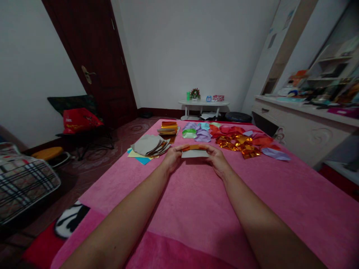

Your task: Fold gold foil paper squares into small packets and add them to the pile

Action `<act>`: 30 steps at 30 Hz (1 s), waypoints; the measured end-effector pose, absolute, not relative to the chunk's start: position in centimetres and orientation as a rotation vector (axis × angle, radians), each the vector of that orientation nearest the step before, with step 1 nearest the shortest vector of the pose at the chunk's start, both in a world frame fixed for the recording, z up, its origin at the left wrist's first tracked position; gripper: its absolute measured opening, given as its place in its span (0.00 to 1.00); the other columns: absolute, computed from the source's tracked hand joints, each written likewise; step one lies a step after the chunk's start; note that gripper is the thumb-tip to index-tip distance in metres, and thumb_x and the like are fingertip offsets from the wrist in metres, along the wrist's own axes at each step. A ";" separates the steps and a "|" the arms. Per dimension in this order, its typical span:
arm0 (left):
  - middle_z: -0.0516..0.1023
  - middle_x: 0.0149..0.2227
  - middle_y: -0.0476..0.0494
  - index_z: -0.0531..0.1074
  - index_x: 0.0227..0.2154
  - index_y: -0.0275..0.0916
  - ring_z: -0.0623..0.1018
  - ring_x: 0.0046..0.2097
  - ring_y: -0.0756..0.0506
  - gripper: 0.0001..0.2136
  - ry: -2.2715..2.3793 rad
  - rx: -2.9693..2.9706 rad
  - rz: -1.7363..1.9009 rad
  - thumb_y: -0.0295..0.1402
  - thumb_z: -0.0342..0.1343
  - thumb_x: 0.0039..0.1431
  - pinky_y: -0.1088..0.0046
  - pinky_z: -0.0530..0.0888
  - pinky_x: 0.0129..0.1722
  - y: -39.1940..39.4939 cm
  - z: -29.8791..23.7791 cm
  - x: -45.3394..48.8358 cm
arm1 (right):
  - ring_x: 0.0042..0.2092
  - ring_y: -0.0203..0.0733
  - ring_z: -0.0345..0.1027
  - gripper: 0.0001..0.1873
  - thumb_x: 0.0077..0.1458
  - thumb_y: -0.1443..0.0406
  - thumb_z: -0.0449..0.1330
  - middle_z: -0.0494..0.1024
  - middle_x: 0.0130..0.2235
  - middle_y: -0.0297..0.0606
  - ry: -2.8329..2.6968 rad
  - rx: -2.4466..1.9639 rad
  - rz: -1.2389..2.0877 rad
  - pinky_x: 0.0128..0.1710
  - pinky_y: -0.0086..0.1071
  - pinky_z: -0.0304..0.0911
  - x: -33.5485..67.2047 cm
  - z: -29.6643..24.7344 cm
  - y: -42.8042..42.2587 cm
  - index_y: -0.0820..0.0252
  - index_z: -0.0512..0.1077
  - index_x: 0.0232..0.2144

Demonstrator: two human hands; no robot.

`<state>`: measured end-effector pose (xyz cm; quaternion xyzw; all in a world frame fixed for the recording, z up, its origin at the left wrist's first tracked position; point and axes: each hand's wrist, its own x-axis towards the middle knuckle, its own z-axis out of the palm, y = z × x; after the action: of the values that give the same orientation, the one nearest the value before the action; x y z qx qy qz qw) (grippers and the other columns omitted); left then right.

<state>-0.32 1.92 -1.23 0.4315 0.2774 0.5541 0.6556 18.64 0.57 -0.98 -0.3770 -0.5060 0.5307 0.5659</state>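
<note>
My left hand [173, 157] and my right hand [217, 160] pinch the two ends of a folded sheet of paper [194, 151], orange foil along its top and white below, on the pink cloth [196, 198]. Both hands are closed on it. Just left of my left hand lies a fanned stack of paper sheets [150, 145] with blue and yellow sheets under it.
Beyond the hands lie a stack of orange foil sheets [168, 128], folded purple and green paper pieces [196, 132] and a heap of red and gold folded pieces [238, 141]. A small white table [203, 103] stands by the far wall, a dresser [303, 123] to the right, a chair [81, 123] to the left.
</note>
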 end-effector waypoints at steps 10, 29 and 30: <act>0.82 0.37 0.38 0.78 0.38 0.31 0.79 0.38 0.44 0.19 0.634 0.934 1.231 0.20 0.62 0.37 0.67 0.73 0.45 1.1 -0.7 0.0 | 0.27 0.36 0.69 0.19 0.32 0.70 0.66 0.78 0.27 0.32 -1.135 -0.978 1.234 0.27 0.28 0.62 19.1 -1.7 0.9 0.58 0.78 0.33; 0.80 0.42 0.36 0.76 0.42 0.31 0.79 0.38 0.44 0.24 0.623 0.979 1.212 0.19 0.53 0.35 0.69 0.73 0.40 1.4 -0.8 0.0 | 0.29 0.35 0.69 0.17 0.33 0.71 0.62 0.79 0.32 0.32 -1.178 -0.988 1.163 0.29 0.27 0.62 18.6 -1.7 0.9 0.57 0.79 0.30; 0.79 0.42 0.36 0.76 0.42 0.31 0.78 0.38 0.45 0.25 0.618 0.991 1.210 0.20 0.53 0.36 0.70 0.73 0.38 1.4 -0.8 -0.1 | 0.29 0.35 0.68 0.17 0.33 0.71 0.61 0.79 0.31 0.32 -1.179 -0.990 1.160 0.29 0.28 0.62 18.6 -1.7 0.9 0.57 0.79 0.30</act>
<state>-0.06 1.39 -0.77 0.4393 0.2736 0.5362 0.6668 18.57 0.87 -1.65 -0.4217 -0.5023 0.4944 0.5705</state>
